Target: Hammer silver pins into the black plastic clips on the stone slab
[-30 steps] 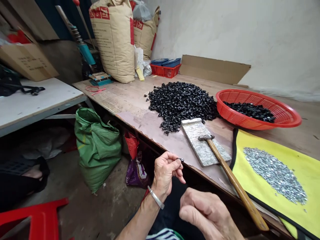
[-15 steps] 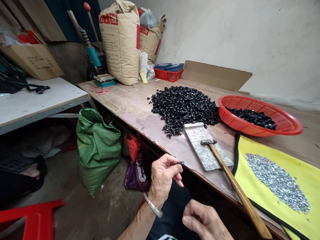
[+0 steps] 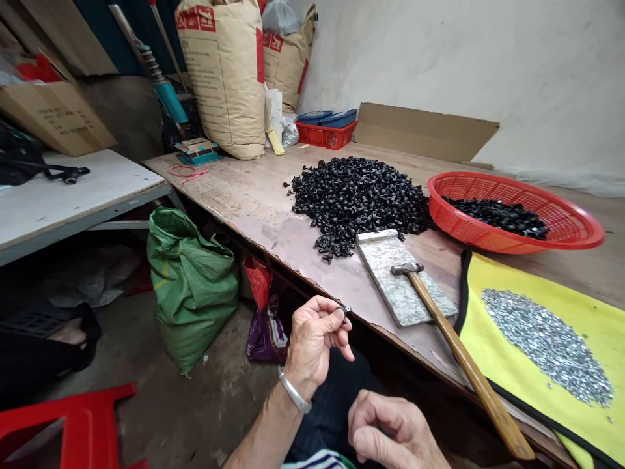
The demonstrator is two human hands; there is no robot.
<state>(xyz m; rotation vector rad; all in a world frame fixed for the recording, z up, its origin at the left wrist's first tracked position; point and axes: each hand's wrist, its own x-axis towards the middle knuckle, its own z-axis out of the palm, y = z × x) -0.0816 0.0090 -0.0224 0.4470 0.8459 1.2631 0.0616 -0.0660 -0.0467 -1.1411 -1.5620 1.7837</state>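
Observation:
My left hand (image 3: 312, 335), with a silver bangle at the wrist, is closed in a pinch at the table's front edge. Between thumb and index finger it grips a small black plastic part (image 3: 346, 309) with a light metallic spot. My right hand (image 3: 390, 430) is curled over my lap, below the table edge; whatever its fingers may hold is hidden. A hammer (image 3: 469, 365) rests with its head on a grey metal slab (image 3: 385, 280). Behind the slab is a heap of black plastic parts (image 3: 359, 195). Small silvery metal pieces (image 3: 547, 345) lie on a yellow cloth (image 3: 481, 270).
A red sieve basket (image 3: 576, 238) with more black parts stands at the right. Farther back are a paper sack (image 3: 224, 85), a red basket (image 3: 327, 135) and a teal hand press (image 3: 170, 104). On the floor are a green sack (image 3: 195, 280) and a red stool (image 3: 78, 423).
The camera view has shifted slightly. My left hand has turned the black part so that its metallic spot shows. My right hand stays curled and has moved a little left in view.

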